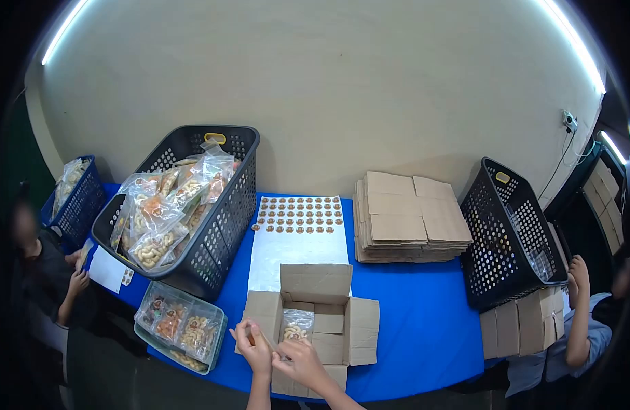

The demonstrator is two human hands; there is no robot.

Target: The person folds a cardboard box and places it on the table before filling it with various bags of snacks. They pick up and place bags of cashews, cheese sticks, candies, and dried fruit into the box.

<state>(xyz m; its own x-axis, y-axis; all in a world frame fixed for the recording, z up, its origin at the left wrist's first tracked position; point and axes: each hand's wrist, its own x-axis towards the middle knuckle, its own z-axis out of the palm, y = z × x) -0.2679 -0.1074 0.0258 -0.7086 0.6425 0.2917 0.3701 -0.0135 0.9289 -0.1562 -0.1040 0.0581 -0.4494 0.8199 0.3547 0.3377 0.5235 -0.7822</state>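
Observation:
An open cardboard box (pixel 363 331) stands on the blue-covered table, flaps folded outward. Inside it, at the left, lies a clear plastic packet of cashews (pixel 298 324). My left hand (pixel 255 350) is over the box's left flap, its fingers curled around something thin that I cannot make out. Close beside it, my right hand (pixel 303 363) is at the box's near left corner, fingers bent and pressed together towards the left hand. What lies between the two hands is mostly hidden. Behind the box is a white sheet with rows of round stickers (pixel 298 247).
A large black basket (pixel 223 225) of packets stands at left, above a clear tub (pixel 219 342) of packets. Flattened cardboard boxes (pixel 407 212) are stacked at back right, beside another black basket (pixel 489 236). A person (pixel 38 287) is at left, another person (pixel 581 335) at right.

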